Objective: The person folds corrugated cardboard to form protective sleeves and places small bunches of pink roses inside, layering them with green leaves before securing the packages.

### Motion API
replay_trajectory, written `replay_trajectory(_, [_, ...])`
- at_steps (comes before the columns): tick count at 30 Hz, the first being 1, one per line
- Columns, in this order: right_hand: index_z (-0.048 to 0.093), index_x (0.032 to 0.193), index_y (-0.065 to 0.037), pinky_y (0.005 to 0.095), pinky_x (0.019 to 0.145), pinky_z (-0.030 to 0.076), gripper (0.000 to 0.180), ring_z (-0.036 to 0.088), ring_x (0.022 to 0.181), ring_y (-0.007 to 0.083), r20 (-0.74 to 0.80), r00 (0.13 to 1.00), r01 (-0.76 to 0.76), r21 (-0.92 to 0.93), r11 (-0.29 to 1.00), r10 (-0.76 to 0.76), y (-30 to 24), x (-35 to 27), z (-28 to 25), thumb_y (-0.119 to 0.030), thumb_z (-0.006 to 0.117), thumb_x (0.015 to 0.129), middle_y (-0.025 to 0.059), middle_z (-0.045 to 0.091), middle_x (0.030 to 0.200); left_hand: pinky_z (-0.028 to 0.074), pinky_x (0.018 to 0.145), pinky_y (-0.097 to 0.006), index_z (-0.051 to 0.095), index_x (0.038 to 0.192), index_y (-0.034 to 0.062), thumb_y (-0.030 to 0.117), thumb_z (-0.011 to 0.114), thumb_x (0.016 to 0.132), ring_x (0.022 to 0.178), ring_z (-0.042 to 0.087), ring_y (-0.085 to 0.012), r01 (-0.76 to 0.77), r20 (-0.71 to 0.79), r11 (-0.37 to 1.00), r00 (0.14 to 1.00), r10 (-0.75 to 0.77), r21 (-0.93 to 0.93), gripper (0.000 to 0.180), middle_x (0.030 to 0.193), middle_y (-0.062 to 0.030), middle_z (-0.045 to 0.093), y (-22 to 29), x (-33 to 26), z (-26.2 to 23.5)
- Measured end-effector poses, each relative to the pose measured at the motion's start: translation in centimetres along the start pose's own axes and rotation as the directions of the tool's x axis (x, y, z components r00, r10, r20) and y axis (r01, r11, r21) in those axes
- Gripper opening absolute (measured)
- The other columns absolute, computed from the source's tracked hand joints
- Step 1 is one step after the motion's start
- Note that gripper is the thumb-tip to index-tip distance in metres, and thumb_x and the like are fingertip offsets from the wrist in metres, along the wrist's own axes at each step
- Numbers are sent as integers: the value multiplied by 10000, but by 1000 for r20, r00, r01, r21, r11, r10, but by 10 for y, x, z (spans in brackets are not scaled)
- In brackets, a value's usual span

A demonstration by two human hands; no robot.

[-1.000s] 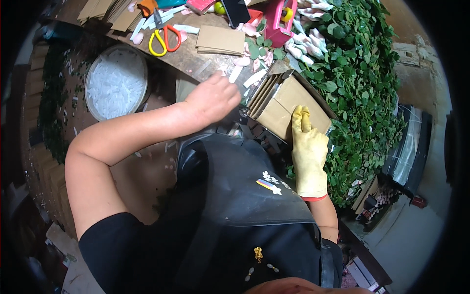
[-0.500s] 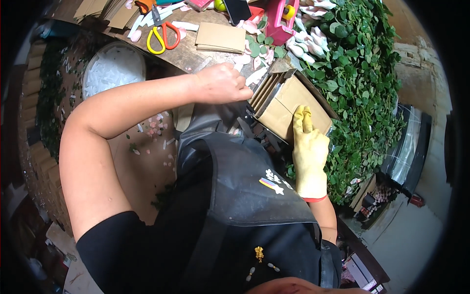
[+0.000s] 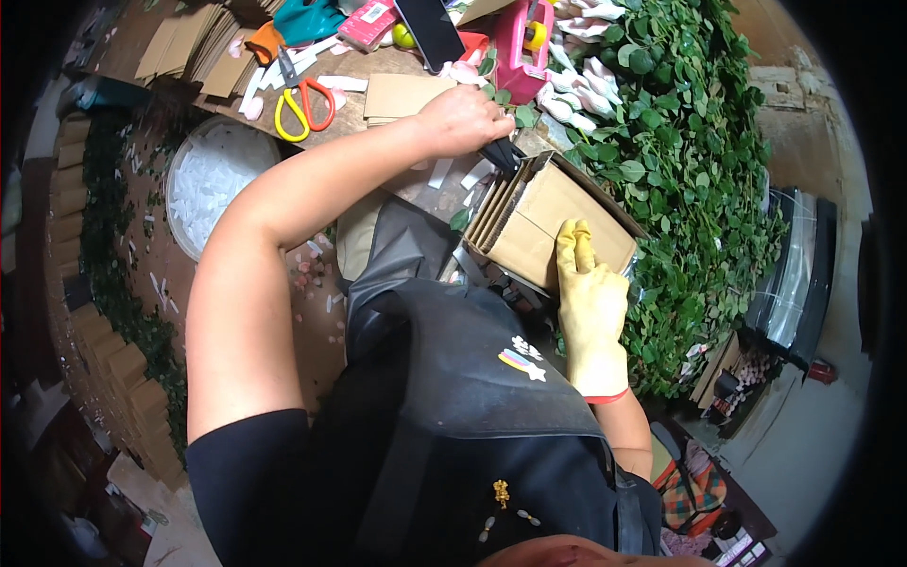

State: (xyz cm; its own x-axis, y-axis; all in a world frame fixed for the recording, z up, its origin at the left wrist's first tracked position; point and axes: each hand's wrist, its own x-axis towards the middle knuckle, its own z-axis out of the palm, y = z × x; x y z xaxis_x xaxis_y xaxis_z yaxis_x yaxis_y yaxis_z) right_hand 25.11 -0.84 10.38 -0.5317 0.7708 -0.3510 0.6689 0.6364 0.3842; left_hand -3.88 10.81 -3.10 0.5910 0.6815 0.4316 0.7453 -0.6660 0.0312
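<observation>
A folded brown cardboard pack [image 3: 567, 213] with corrugated layers showing along its left end lies tilted in front of me. My right hand [image 3: 595, 293], in a yellow rubber glove, rests on its face with two fingers stretched flat. My bare left hand [image 3: 465, 121] is closed around a black tool [image 3: 503, 156] at the upper left corner of the pack. The fingers cover most of that tool, so its exact kind cannot be made out.
Leafy green stems [image 3: 680, 180] with white-wrapped heads [image 3: 581, 90] are heaped at the right. On the table stand or lie scissors [image 3: 305, 109], cardboard sheets [image 3: 406, 94], a phone [image 3: 430, 33] and a pink tape dispenser [image 3: 520, 57]. A white tub [image 3: 222, 180] of pale scraps is at the left.
My left hand has moved up and to the right, and the black tool now reaches the pack's upper left corner. The gloved hand stays on the cardboard, slightly lower in view.
</observation>
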Motion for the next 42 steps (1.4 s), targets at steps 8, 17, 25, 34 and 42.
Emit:
replay_trajectory(8, [576, 1444, -66, 429, 812, 593, 566, 715, 989, 367, -354, 929, 125, 574, 809, 108, 29, -9, 1, -53, 673, 886, 212, 634, 1401, 471, 899, -483, 635, 1057, 77, 147, 615, 842, 974, 613, -335, 201, -97, 979, 975, -202, -29, 227, 982, -121, 634, 25, -35, -2])
replay_trajectory(17, [338, 1594, -13, 460, 1179, 417, 1017, 504, 1407, 394, -447, 890, 416, 878, 236, 92, -16, -17, -32, -295, 876, 778, 228, 492, 1524, 363, 1159, -499, 370, 1512, 12, 341, 853, 822, 1445, 405, -375, 500, 373, 349, 850, -372, -792, 905, 1570, -244, 395, 148, -18, -135])
replay_trajectory(25, [369, 1568, -15, 422, 1043, 522, 792, 657, 1164, 356, -108, 821, 128, 992, 4, 560, 21, -67, 30, -2, 694, 846, 210, 658, 1281, 339, 1237, -496, 463, 1437, -42, 514, 840, 808, 1490, 404, -436, -151, 191, 803, 931, 312, -576, 920, 1606, -294, 388, 114, 66, -72])
replay_trajectory(34, [428, 1532, -14, 374, 940, 566, 578, 696, 1086, 223, 364, 782, -41, 839, -542, 505, 53, -129, 29, -97, 550, 973, 123, 674, 1283, 319, 1225, -510, 343, 1584, -47, 567, 691, 922, 1521, 352, -411, -202, 294, 843, 875, 384, -499, 967, 1653, -251, 342, 136, 86, -51])
replay_trajectory(42, [398, 1564, -23, 455, 928, 555, 710, 689, 1043, 417, 435, 778, -576, 782, 238, 453, 29, -136, 33, -202, 640, 921, 281, 672, 1239, 255, 1265, -499, 392, 1547, -79, 490, 603, 985, 1544, 319, -404, -279, 362, 870, 825, 434, -407, 827, 1659, -261, 328, 142, 76, -50])
